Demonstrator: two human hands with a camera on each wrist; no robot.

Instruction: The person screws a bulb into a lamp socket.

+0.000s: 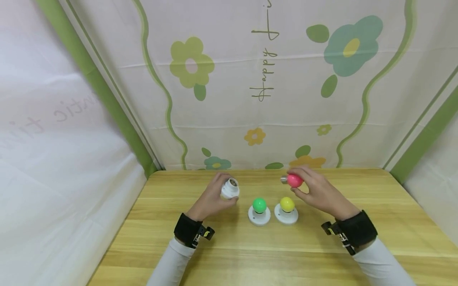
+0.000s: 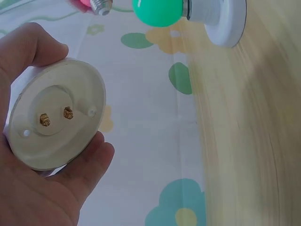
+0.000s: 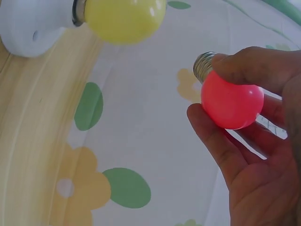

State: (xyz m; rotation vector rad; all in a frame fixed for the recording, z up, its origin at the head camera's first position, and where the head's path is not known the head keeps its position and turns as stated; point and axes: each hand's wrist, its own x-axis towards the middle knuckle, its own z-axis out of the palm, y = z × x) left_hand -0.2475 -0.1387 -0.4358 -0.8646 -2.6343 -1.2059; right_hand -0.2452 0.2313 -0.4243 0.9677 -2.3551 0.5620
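My left hand (image 1: 216,197) grips a white lamp holder (image 1: 230,189) by its rim, above the table. Its open socket faces up in the head view, while the left wrist view shows the round underside with two brass screws (image 2: 68,112). Between thumb and fingers, my right hand (image 1: 318,191) holds a red light bulb (image 1: 295,180), its metal screw base (image 3: 203,66) pointing left toward the lamp holder. Bulb and holder are apart. On the table between the hands, a green bulb (image 1: 259,205) and a yellow bulb (image 1: 287,204) each stand upright in a white lamp holder.
The wooden table (image 1: 250,258) ends at a hanging white cloth (image 1: 222,111) printed with flowers. More cloth (image 1: 53,167) hangs along the left side and another sheet (image 1: 443,178) on the right. Both wrists wear black straps (image 1: 358,231) with small cameras.
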